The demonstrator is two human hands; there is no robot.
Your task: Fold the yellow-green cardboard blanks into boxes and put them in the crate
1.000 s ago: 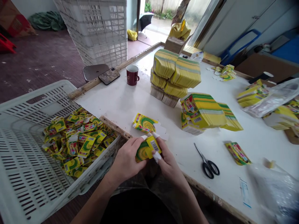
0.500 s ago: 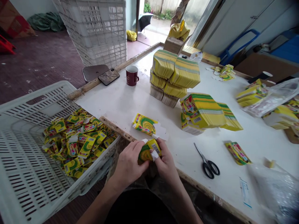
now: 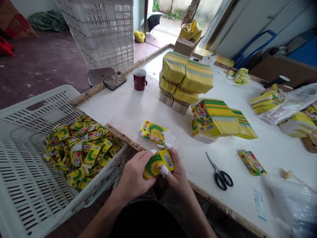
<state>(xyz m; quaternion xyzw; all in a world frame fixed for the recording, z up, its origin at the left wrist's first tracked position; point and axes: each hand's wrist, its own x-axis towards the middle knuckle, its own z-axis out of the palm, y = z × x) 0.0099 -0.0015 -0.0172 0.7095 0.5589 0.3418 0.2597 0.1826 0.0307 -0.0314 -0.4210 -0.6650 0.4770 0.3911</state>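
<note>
Between my two hands is a small yellow and green printed carton (image 3: 155, 165), held over the table's front edge with its barcode end to the right. My left hand (image 3: 135, 175) is closed on its left end. My right hand (image 3: 176, 168) grips the barcode end, with white wrapping on the thumb and a fingertip. Just beyond my fingers, a few flattened cartons (image 3: 155, 131) lie on the white table (image 3: 119, 112). To my left a white plastic crate (image 3: 22, 158) holds a heap of folded yellow cartons (image 3: 91, 153).
Stacked bundles of flat cartons (image 3: 187, 76) stand mid-table, with another bundle (image 3: 218, 117) nearer. Scissors (image 3: 219, 173) and a flat carton (image 3: 252, 162) lie right. A maroon mug (image 3: 140, 80) and a phone (image 3: 115, 81) are at the far left edge. Clear plastic bags (image 3: 292, 205) sit at right.
The carton has turned and shifted slightly, showing more of its front and barcode end. My right fingers have spread a little around that end; the things on the table stay put.
</note>
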